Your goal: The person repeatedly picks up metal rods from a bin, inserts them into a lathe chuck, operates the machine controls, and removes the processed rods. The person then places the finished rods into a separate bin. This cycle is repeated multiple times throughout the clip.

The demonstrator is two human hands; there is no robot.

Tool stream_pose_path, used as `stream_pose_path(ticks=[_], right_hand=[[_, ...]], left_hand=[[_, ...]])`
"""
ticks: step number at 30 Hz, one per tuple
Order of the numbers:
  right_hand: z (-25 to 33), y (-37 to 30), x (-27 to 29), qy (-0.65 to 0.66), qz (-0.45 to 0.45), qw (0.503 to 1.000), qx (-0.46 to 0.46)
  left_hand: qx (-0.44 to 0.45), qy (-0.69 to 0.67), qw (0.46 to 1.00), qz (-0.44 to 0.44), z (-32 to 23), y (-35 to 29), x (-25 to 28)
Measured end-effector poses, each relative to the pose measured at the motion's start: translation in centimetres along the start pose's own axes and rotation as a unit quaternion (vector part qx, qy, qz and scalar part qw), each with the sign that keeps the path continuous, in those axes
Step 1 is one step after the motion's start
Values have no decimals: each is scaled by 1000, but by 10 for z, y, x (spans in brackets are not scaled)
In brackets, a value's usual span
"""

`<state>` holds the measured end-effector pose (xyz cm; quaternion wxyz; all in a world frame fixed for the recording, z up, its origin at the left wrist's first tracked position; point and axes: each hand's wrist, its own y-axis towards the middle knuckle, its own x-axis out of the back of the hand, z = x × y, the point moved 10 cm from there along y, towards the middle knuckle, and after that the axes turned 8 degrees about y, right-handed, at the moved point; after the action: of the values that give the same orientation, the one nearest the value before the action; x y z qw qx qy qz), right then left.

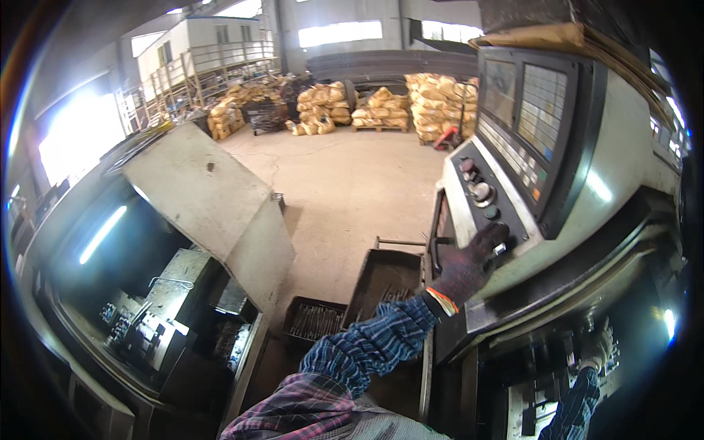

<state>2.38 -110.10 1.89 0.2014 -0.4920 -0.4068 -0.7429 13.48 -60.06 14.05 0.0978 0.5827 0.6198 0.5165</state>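
Observation:
My left hand (469,269), in a dark knit glove with an orange-trimmed cuff, is at the lower edge of the machine's control panel, just below a green button (490,212). Its fingers are bent close together. A small shiny metal piece (500,249) shows beside them, its kind unclear. My right hand (603,347), in a paler glove, reaches inside the machine at the lower right. Its fingers are closed around something by the metal fixtures there, too shadowed to make out. Above my left hand are a white dial (482,193) and a red button (467,166).
A second machine (213,194) stands on the left with its lit work area exposed. Between the machines are a bin of metal rods (314,320) and a larger dark tray (381,279). Stacked yellow sacks (440,103) and a red pallet jack (446,139) stand farther back.

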Motion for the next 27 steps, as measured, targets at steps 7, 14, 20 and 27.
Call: stream_pose_path(ticks=[7, 14, 20, 27], right_hand=[[22, -18, 8, 41, 24, 999, -21], [46, -51, 49, 64, -97, 991, 58], [141, -112, 100, 190, -219, 941, 173], [372, -262, 10, 547, 51, 752, 365]], left_hand=[[67, -52, 996, 37, -1, -85, 18], [248, -52, 926, 280, 53, -184, 62], [269, -21, 944, 191, 118, -245, 146], [242, -106, 953, 149, 126, -285, 209]])
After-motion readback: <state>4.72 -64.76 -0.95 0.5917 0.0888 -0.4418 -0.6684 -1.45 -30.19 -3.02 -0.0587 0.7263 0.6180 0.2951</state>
